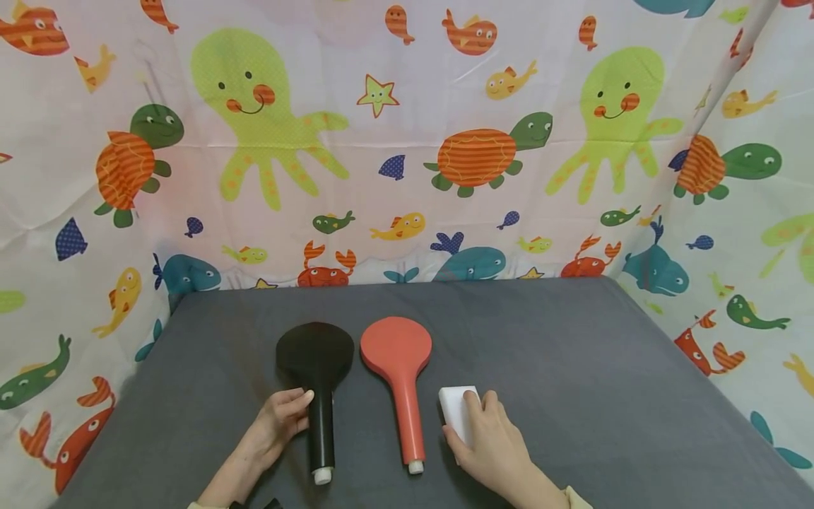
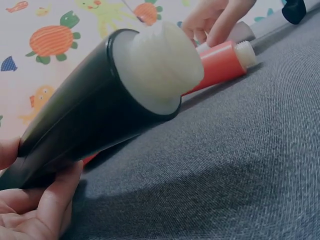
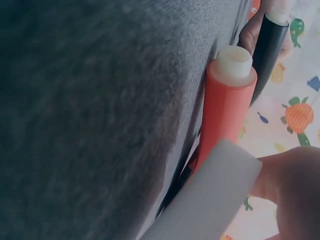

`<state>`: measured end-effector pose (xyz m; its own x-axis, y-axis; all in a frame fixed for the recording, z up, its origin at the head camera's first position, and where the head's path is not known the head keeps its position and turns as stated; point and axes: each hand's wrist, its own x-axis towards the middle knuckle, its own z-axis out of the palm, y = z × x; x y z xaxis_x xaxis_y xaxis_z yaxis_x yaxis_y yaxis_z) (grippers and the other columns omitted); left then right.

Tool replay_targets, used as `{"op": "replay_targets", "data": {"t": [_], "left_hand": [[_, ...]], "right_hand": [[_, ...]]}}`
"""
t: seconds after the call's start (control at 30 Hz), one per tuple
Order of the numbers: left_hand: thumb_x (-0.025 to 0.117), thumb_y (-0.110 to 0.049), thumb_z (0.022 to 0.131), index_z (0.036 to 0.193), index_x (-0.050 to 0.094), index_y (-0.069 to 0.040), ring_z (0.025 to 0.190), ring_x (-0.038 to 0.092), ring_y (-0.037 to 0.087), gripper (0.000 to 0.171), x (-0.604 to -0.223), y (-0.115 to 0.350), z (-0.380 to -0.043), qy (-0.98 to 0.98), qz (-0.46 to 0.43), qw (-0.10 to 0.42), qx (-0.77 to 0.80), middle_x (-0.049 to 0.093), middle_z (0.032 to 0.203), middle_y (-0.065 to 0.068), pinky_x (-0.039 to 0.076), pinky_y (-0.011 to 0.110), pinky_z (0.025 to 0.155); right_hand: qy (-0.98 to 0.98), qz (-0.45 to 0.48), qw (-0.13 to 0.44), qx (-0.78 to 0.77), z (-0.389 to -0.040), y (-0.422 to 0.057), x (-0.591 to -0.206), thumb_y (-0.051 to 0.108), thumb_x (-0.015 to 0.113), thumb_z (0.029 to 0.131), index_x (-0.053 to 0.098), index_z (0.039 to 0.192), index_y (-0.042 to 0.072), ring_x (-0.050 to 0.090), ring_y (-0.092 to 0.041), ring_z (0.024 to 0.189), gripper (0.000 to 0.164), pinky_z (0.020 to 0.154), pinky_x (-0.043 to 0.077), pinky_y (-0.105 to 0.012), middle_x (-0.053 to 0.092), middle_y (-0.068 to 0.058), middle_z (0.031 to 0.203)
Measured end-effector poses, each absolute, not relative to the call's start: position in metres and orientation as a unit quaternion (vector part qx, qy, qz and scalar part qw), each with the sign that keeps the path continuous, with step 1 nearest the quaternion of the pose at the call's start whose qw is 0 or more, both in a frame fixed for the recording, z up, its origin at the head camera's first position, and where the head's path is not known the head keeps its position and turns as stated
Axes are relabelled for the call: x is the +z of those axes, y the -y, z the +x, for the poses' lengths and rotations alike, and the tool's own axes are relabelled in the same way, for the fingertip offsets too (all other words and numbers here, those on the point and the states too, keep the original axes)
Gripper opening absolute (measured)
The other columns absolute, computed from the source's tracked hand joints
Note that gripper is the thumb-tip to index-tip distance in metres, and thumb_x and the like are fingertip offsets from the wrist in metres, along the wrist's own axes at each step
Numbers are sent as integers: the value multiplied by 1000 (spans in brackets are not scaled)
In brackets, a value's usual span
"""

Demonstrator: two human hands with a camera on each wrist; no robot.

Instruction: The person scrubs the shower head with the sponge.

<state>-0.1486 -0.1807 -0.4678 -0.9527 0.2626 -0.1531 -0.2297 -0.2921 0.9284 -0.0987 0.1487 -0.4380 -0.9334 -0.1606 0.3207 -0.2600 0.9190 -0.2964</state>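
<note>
A black shower head (image 1: 314, 357) with a round head and a white threaded end lies toward the left of the table. My left hand (image 1: 280, 422) pinches its handle, thumb on one side and fingers on the other; in the left wrist view the threaded end of the black handle (image 2: 95, 95) tilts up toward the camera. Beside it rests a coral-red shower head (image 1: 396, 346), untouched, with the same white end. My right hand (image 1: 492, 438) holds a white rectangular sponge block (image 1: 456, 410) to the right of it, thumb along the near side and fingers over the top.
The table wears a grey cloth (image 1: 572, 353). Behind and at both sides hangs a white curtain (image 1: 369, 226) printed with sea animals, meeting the table's back edge. A small dark item (image 1: 273, 504) shows at the bottom edge near the left wrist.
</note>
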Motion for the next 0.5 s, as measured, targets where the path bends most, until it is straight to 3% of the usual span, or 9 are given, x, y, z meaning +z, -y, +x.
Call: {"op": "replay_targets", "data": {"t": [0.3, 0.5], "left_hand": [[48, -9, 96, 82, 67, -9, 88, 65, 17, 23, -469, 184, -151, -576, 14, 175, 799, 66, 87, 1, 50, 29, 80], [48, -10, 96, 89, 69, -6, 93, 65, 19, 23, -471, 191, -152, -574, 8, 192, 796, 65, 101, 5, 49, 31, 84]], "right_hand": [[975, 116, 122, 146, -99, -145, -441, 38, 73, 75, 55, 107, -1, 45, -19, 62, 53, 42, 39, -31, 42, -11, 80], [983, 110, 67, 134, -101, -144, -440, 47, 73, 73, 53, 110, 0, 46, -21, 65, 64, 45, 42, -35, 42, -13, 84]]}}
